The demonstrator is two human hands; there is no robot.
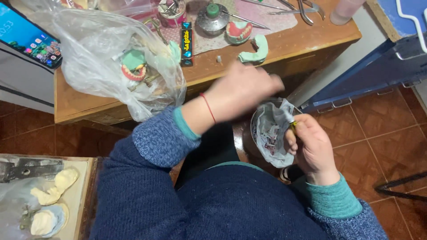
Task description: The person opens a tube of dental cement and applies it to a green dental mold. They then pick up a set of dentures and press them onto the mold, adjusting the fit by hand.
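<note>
Holding a small yellow-tipped tool [293, 126] pinched in closed fingers, the right hand [313, 149] sits right of centre, against the rim of a round metal bowl [255, 129] lined with a crumpled plastic bag [272, 133]. The left hand [242, 91] hovers just above the bowl, blurred, so I cannot tell its grip or whether it holds anything. To work well here, I judge the tool should stay over the liner so scraps fall inside. At lower left lie three pale plaster casts [53, 189]. Farther up, the wooden bench [84, 100] carries one large clear bag [95, 53] with a pink denture [133, 72] inside, another denture [239, 31] and one green cast [255, 52] at top centre, and one phone [29, 38] at upper left.
</note>
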